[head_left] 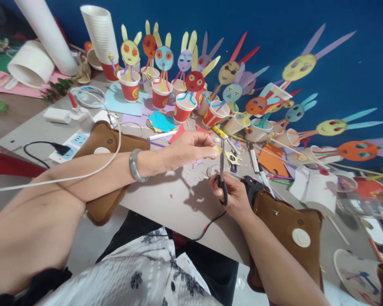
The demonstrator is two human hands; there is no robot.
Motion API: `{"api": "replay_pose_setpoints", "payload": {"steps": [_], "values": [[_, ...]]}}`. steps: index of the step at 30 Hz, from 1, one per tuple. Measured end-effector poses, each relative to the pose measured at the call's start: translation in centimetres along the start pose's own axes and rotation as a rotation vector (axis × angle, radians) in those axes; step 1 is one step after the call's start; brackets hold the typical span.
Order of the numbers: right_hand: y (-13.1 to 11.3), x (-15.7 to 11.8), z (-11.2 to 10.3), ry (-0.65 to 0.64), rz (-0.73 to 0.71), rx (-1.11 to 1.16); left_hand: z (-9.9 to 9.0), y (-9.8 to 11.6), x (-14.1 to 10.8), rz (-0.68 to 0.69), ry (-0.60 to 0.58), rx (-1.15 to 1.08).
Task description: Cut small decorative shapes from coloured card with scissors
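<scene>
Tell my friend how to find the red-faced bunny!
Look at the big blue wall, then at the bunnies in paper cups in front of it. Find the red-and-white cup just beyond the left hand; your bunny rises from it on blue legs. Its round face is deep red with yellow ears, while the neighbours' faces are yellow, orange, blue or purple.

One pair of scissors (222,163), two brown cushions (132,143) (289,219).
</scene>
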State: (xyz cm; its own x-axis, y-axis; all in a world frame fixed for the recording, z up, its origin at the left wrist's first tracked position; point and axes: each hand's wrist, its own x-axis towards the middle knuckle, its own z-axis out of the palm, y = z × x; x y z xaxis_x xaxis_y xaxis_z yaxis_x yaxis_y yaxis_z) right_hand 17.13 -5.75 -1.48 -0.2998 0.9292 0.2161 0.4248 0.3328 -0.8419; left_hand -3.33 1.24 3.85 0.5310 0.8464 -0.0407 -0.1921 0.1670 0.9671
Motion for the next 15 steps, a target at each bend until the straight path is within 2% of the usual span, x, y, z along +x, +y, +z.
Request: {"api": "replay_pose_setpoints", "payload": {"steps": [6, 11, 15], "values": [[0.04, 0.0, -0.08, -0.003, 0.009, -0.013, -0.11, -0.2, 0.14, 0.025, -0.003, -0.003], [0.1, -0.04, -0.06, 0.006, 0.017, -0.007, -0.03, -0.08, 0.27, 0.039, 0.051, 0.026], [0.13, -0.04, -0.09, 0.011, 0.02, -0.01, -0.06, 0.19, 0.17, 0.042, 0.022, 0.06]]}}
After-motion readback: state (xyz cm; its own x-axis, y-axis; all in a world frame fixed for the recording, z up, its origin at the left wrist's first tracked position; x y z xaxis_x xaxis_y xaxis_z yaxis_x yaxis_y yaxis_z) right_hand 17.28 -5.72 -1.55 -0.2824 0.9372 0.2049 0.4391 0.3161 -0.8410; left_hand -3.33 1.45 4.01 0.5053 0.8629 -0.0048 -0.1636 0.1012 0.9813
